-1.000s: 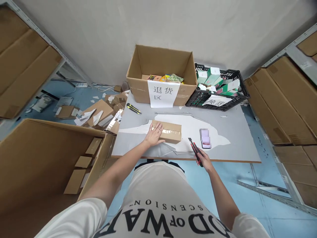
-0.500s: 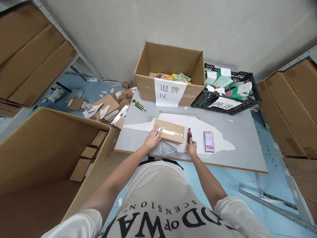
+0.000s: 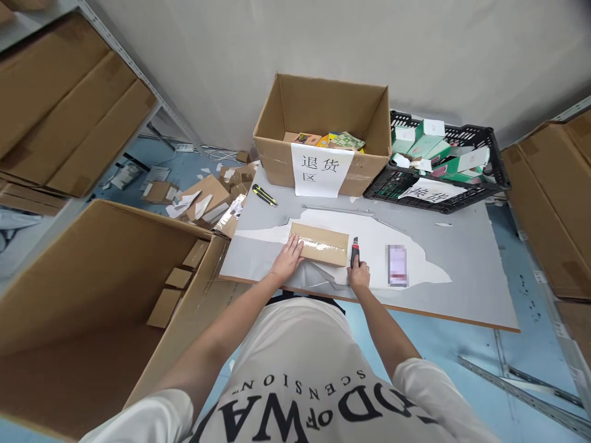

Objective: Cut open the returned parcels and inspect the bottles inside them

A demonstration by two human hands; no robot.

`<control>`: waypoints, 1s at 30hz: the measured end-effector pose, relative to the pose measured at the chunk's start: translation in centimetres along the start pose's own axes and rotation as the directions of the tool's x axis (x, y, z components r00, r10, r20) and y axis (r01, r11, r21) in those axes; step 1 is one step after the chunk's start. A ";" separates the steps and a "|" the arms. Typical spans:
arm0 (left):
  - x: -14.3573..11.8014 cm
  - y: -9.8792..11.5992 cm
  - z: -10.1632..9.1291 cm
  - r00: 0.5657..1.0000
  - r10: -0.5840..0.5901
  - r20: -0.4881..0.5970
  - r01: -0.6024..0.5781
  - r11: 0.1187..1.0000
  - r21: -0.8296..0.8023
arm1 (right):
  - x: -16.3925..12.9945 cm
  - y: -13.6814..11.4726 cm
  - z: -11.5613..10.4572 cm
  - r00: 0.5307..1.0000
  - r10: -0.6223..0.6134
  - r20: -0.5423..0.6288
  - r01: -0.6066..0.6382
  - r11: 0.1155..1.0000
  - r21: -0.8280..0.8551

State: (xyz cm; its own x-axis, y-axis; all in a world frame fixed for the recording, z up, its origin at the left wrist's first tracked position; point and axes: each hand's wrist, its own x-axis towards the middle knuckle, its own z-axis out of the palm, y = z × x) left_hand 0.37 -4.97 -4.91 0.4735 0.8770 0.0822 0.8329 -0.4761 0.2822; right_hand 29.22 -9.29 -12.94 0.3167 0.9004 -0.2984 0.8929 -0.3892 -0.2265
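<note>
A small taped cardboard box [image 3: 321,243] lies on the table. My left hand [image 3: 287,258] rests on its left end, fingers stretched out over the cardboard. Clear tape runs along the top of the box. To the right of the box, my right hand [image 3: 359,275] is closed round a red-and-black utility knife [image 3: 355,252], its blade end pointing away from me. The knife is apart from the box. A phone-like thing [image 3: 397,266] with a blurred screen lies right of my right hand.
A yellow-and-black box cutter [image 3: 265,195] lies at the back left of the table [image 3: 480,289]. Behind stand a labelled open carton [image 3: 272,161] and a black crate [image 3: 501,175] of green-and-white boxes. A large carton [image 3: 184,344] holding several small boxes is at left.
The view has shifted slightly, so the table things appear a little further right. Both hands keep nearly the same places, the left on the box, the right on the knife.
</note>
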 end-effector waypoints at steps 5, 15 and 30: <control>-0.4 0.0 -0.2 1.000 0.017 -0.001 -0.017 1.000 0.012 | -0.1 -0.5 -1.9 0.999 -0.025 -0.038 0.025 1.000 0.016; -1.5 0.7 -1.6 0.995 0.050 0.081 -0.059 0.992 0.112 | 2.3 -6.8 -11.9 0.741 -0.666 -0.093 0.671 0.741 0.036; -1.7 0.4 -1.7 0.986 0.142 0.084 -0.142 0.990 -0.004 | 2.9 -9.9 -12.5 0.669 -0.736 0.102 0.729 0.622 -0.286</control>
State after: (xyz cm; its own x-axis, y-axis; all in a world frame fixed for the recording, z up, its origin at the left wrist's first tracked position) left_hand -0.57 -6.54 -3.27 0.6094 0.7918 0.0407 0.7559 -0.5958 0.2713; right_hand 25.32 -0.39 0.02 -0.4781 0.8690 -0.1274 0.8780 0.4694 -0.0935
